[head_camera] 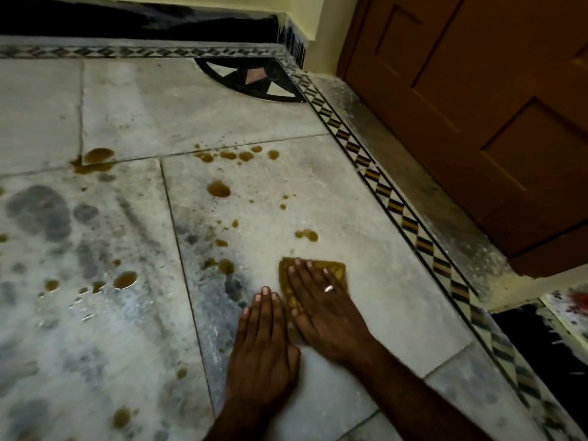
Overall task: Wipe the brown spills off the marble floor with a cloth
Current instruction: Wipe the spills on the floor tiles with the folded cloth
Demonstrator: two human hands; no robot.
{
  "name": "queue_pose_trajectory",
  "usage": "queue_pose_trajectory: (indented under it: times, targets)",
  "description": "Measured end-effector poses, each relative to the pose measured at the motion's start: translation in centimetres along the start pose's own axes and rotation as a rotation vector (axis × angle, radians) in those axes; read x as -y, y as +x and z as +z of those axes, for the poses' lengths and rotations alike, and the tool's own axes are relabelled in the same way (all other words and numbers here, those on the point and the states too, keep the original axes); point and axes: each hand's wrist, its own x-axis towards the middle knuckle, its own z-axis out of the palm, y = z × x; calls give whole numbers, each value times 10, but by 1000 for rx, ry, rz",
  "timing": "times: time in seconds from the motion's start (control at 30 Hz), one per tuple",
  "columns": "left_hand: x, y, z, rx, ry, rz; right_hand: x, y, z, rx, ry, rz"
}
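Note:
A small yellow-brown cloth (331, 268) lies flat on the white marble floor (366, 237). My right hand (321, 310), with a ring on one finger, presses flat on top of the cloth, fingers straight. My left hand (264, 345) rests flat on the bare marble just left of the cloth, its fingertips beside the cloth's edge. Several brown spills dot the floor: a puddle (307, 235) just beyond the cloth, one (219, 189) further out, a row of drops (237, 155) along a tile joint, a large puddle (95, 160) at the far left, and more (125, 279) to my left.
A patterned inlay border (391, 205) runs diagonally to the right of the cloth. Beyond it stands a brown wooden door (477, 106). A dark skirting and wall (143, 23) close the far side. Grey damp smears (41, 211) mark the left tiles.

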Motion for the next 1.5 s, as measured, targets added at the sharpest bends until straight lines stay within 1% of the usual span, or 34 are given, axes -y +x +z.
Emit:
queue_pose_trajectory:
  times: [0.07, 0.1, 0.13, 0.2, 0.3, 0.37, 0.5, 0.63, 0.8, 1.0, 1.1, 1.3, 1.4, 1.5]
  targets:
    - [5, -9, 1, -14, 36, -16, -3, -27, -4, 13, -4, -93]
    - [7, -13, 1, -22, 49, -19, -10, -37, -6, 16, -5, -105]
    - [9, -18, 0, -29, 52, -34, -20, -44, -8, 10, -4, -79]
    - [10, -21, -3, -31, 45, -82, -40, -41, -8, 8, -3, 44]
    - [8, -17, -4, -25, 45, -134, -59, -5, -5, 35, 17, 233]
    - [7, -14, -4, -27, 32, -177, -62, 25, -3, 47, 17, 256]
    - [6, -13, -6, -32, 13, -199, -51, 71, -2, 99, 9, 177]
    - [6, -13, -6, -35, 0, -205, -29, 89, -2, 136, 15, 92]
    - [6, -14, -2, -83, 14, -205, 6, 74, -2, 99, 6, -62]
    - [23, -3, -1, -94, 62, -186, 21, 31, -8, 35, 9, -142]
    - [41, 9, -7, -65, 61, -210, 14, 17, -6, 57, 11, -136]
    - [43, 11, -7, -54, 67, -240, 2, 61, -5, 123, 43, 44]
    - [44, 10, -8, -58, 76, -266, 11, 87, -4, 168, 45, 25]
    - [47, 2, -10, -66, 83, -285, 25, 98, -3, 159, 32, -26]
